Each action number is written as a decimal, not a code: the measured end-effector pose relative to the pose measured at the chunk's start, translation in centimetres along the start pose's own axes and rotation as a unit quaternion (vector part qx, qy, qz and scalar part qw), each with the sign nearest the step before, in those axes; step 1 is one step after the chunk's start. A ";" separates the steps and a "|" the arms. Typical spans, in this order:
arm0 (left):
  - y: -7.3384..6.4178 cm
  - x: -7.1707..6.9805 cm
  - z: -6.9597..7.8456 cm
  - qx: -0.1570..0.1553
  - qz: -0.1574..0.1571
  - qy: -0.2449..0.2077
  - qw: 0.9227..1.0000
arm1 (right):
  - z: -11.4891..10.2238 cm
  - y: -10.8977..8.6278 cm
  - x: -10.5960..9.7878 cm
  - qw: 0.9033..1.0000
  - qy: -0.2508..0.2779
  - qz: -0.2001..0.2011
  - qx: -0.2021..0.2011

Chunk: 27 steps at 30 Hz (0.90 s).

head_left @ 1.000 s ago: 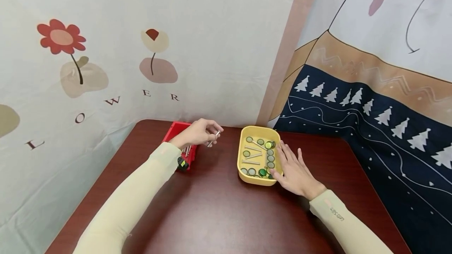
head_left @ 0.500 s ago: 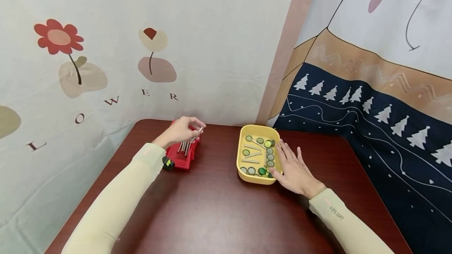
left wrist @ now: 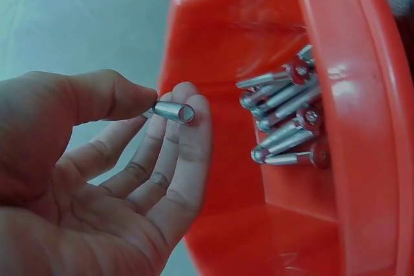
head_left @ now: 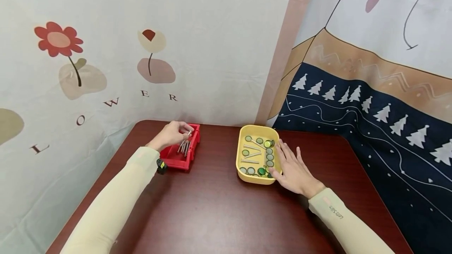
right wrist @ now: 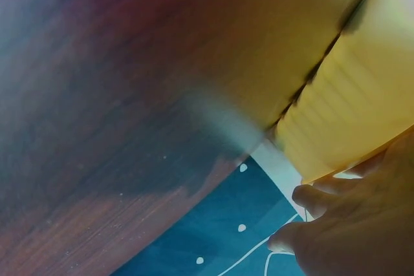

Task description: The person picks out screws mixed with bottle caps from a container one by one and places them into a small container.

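Observation:
My left hand (head_left: pixel 172 133) is over the red bin (head_left: pixel 176 163), pinching a short silver bolt (left wrist: pixel 173 111) between thumb and fingertips. Its other fingers are loosely extended in the left wrist view. Inside the bin lie several more metal bolts (left wrist: pixel 284 105) in a loose heap. My right hand (head_left: pixel 294 171) rests with straight fingers against the right side of the yellow tub (head_left: pixel 256 180). Several long bolts (head_left: pixel 250 161) and several bottle caps (head_left: pixel 270 157), some green and some showing pale undersides, lie in the tub. The right wrist view shows only part of that hand and the tub's outer wall.
Both containers stand on a dark red-brown table (head_left: pixel 212 211), with a stretch of tabletop between them. A white printed curtain (head_left: pixel 219 50) hangs behind the table, and a navy cloth with tree prints (head_left: pixel 353 116) hangs on the right.
My left hand, with the bolt pinched in it, has moved left from the table's middle to over the red bin. My right hand stays at the yellow tub.

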<state>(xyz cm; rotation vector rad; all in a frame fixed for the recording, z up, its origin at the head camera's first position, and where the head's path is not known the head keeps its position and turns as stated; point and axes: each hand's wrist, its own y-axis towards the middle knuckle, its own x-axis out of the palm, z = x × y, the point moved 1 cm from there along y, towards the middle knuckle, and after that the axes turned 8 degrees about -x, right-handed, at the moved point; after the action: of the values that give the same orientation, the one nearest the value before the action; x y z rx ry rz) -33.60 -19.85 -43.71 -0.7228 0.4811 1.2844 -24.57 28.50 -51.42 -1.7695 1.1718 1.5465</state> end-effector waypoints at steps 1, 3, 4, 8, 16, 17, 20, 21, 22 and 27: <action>0.0 0.0 -0.1 -0.005 -0.002 0.000 1.000 | 0.0 0.0 0.0 1.000 0.000 0.000 0.000; 0.0 0.1 -0.4 -0.013 -0.006 0.003 1.000 | -0.1 0.0 0.0 1.000 0.000 0.000 0.001; 0.0 0.1 -0.5 -0.017 -0.008 0.003 1.000 | -0.1 0.0 0.0 1.000 0.000 0.000 0.001; 0.2 0.3 -0.8 -0.021 -0.009 0.013 1.000 | -0.1 0.0 -0.1 1.000 0.000 0.003 0.000; 0.5 0.5 -1.1 -0.039 -0.006 0.023 0.999 | -0.2 -0.1 -0.1 1.000 0.001 0.001 -0.001; 0.5 0.5 -1.1 -0.040 -0.005 0.025 0.999 | -0.2 -0.1 -0.1 1.000 0.002 0.001 0.000; 0.6 0.5 -1.1 -0.044 0.000 0.031 0.999 | -0.2 -0.1 -0.2 1.000 0.003 0.001 0.000; 0.6 0.5 -1.1 -0.046 0.001 0.032 0.998 | -0.3 -0.1 -0.2 1.000 0.004 0.001 0.001; 0.6 0.5 -1.1 -0.047 0.002 0.032 0.998 | -0.3 -0.1 -0.2 1.000 0.004 0.001 0.001; 0.5 0.4 -1.0 -0.049 0.006 0.029 0.998 | -0.3 -0.1 -0.2 1.000 0.003 0.001 0.004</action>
<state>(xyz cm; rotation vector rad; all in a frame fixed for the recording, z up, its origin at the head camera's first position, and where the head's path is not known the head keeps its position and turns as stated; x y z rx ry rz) -33.92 -20.25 -44.77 -0.8430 0.4734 1.3080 -24.32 28.37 -51.17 -1.7694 1.1814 1.5353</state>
